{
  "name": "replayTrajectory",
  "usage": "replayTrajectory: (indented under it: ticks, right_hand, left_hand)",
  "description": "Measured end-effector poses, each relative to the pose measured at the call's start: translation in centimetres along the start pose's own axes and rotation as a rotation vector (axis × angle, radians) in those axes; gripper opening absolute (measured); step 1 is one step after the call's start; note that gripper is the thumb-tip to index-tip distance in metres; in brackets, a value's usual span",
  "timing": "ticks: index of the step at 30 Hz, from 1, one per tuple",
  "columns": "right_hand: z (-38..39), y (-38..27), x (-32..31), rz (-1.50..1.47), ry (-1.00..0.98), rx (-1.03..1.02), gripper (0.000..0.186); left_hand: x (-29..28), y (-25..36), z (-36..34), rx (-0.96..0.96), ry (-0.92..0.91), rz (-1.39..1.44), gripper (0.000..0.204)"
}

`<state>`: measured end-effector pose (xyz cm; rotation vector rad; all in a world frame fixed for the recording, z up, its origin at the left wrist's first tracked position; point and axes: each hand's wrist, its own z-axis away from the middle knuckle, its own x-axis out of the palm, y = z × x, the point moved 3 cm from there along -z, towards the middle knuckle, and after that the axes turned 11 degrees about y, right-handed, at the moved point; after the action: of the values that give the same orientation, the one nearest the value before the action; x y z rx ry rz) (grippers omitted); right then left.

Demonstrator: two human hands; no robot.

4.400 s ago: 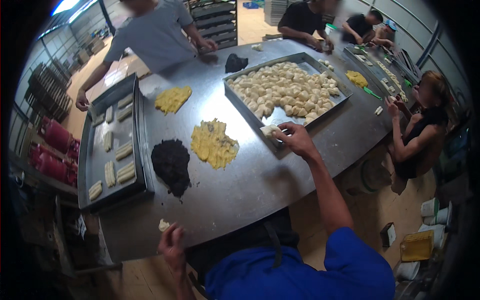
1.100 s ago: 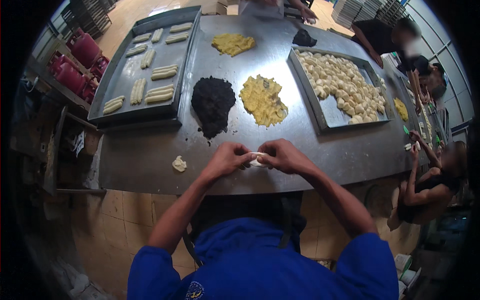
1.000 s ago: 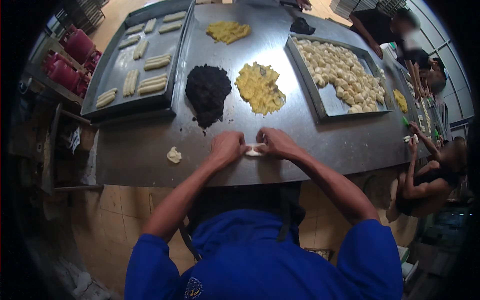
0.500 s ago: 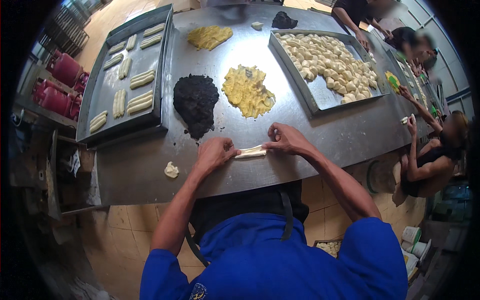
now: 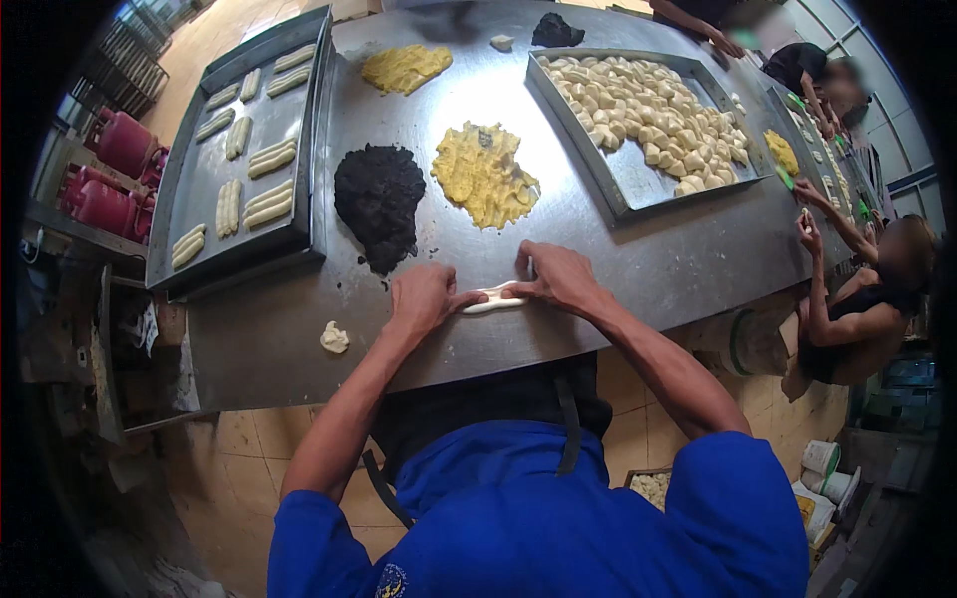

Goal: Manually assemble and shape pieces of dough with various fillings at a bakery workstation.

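Note:
A short strip of pale dough (image 5: 490,303) lies on the steel table near its front edge. My left hand (image 5: 425,297) has its thumb pressed on the strip's left part, the fingers curled on the far side. From the right, my right hand (image 5: 558,275) pinches the other part, its thumb on the dough and its index finger bent above. To the left of my left hand sits a small dough lump (image 5: 335,338). Beyond my hands lie a dark crumbly filling mound (image 5: 379,204) and a yellow filling mound (image 5: 485,177).
A deep metal tray (image 5: 204,179) with shaped dough strips stands on the left. Another tray (image 5: 638,204) at the right holds many dough pieces. A second yellow mound (image 5: 407,68) and a dark lump (image 5: 558,31) lie farther back. Co-workers (image 5: 862,309) are along the right.
Both thumbs have moved inward over the dough strip, which now looks flatter and is pressed in the middle. The whole view has shifted slightly.

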<state>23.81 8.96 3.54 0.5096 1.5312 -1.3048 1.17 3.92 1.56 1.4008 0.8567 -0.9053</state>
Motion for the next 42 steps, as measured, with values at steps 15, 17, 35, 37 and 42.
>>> replayTrajectory:
  ticks: [15,17,35,37,42]
  right_hand:
    - [-0.2,0.7,-0.1,-0.094,0.022,0.023,0.056]
    - [0.5,0.7,0.5,-0.129,-0.009,0.057,0.055]
    - [-0.5,0.0,0.6,-0.057,0.18,-0.143,0.051]
    - [-0.6,0.0,0.7,-0.052,0.151,-0.132,0.051]
    - [-1.3,0.2,0.6,-0.081,-0.014,0.003,0.051]
  left_hand:
    - [0.4,-0.1,0.2,-0.071,-0.068,0.012,0.071]
    - [-0.2,0.3,1.1,-0.096,-0.066,0.09,0.071]
    - [-0.7,0.2,-0.2,-0.074,0.017,0.028,0.074]
    - [-0.1,-0.1,-0.4,-0.079,0.033,-0.003,0.074]
    - [0.2,-0.7,-0.8,-0.097,-0.008,-0.038,0.075]
